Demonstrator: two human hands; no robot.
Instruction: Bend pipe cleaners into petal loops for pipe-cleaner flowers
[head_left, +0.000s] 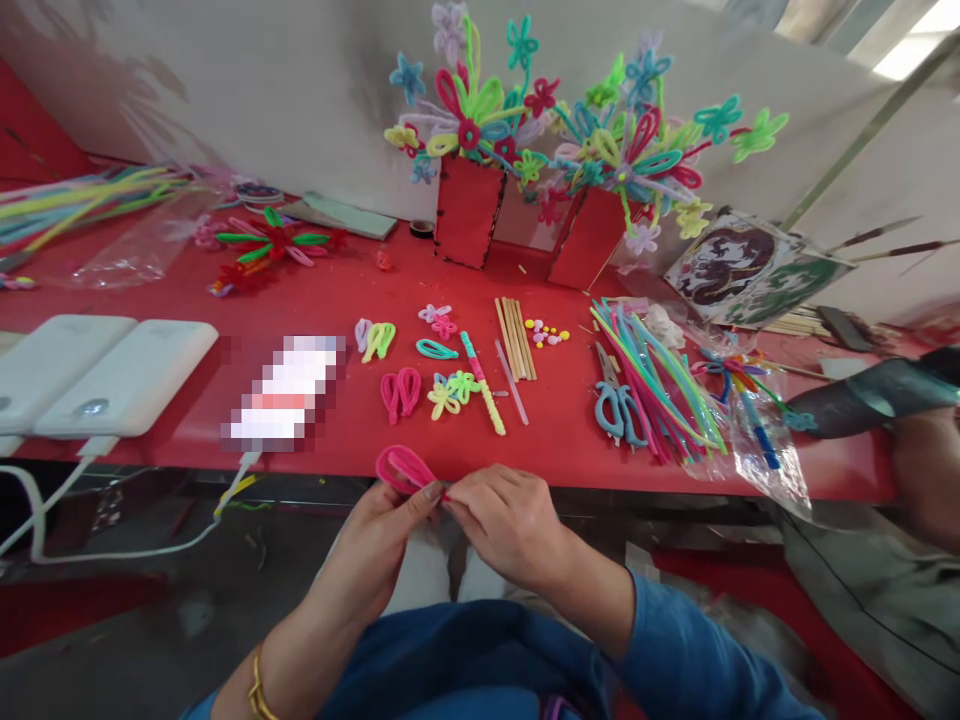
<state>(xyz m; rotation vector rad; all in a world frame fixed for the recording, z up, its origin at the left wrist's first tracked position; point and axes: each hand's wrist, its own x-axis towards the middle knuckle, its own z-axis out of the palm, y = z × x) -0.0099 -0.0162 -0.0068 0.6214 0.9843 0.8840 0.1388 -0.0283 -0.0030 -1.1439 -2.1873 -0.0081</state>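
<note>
Just off the table's front edge, a pink pipe cleaner (405, 468) bent into a looped petal is between my hands. My left hand (381, 535) pinches it near the base of the loop. The fingers of my right hand (510, 520) close on its lower end, so that end is mostly hidden. On the table beyond are two pink looped petals (400, 394), a teal loop (436, 348), lilac and green loops (379, 341) and small pipe-cleaner flowers (445, 398). A stick wrapped in teal, pink and yellow (484, 385) lies to their right.
On the red table (540, 460) lie wooden sticks (516, 338), small pom-poms (547, 334), blue-handled scissors (619, 408) and a bundle of pipe cleaners (660, 380). Red vases (469, 212) of flowers stand behind. White power banks (127, 378) and cables are left; another person's arm (926, 470) is right.
</note>
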